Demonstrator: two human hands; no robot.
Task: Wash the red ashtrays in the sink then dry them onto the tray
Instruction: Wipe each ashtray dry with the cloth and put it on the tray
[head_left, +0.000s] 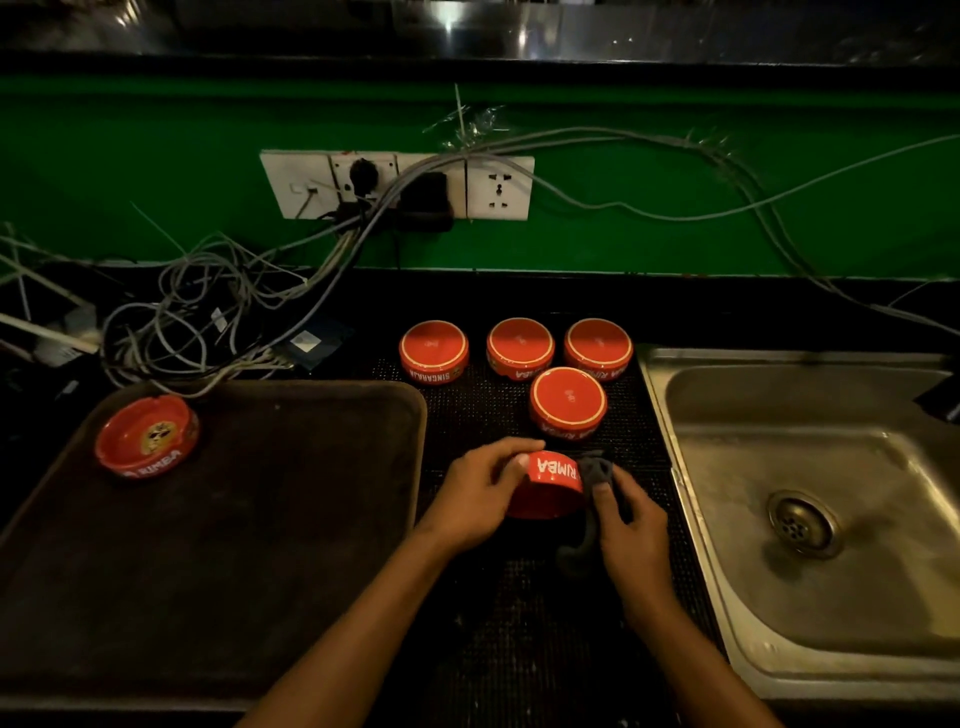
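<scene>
While left hand grips red ashtray, right hand pinches cloth against it, between tray and sink

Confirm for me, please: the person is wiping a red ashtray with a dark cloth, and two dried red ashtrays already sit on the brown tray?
Not quite: the head view shows only one upright red ashtray on the brown tray. The rest holds: the left hand grips a red ashtray while the right hand wipes it with a dark cloth.

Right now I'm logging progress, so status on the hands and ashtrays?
Left hand grips ashtray; right hand wipes it with dark cloth. One on tray, four upside down on mat. Nothing obstructing.
</scene>
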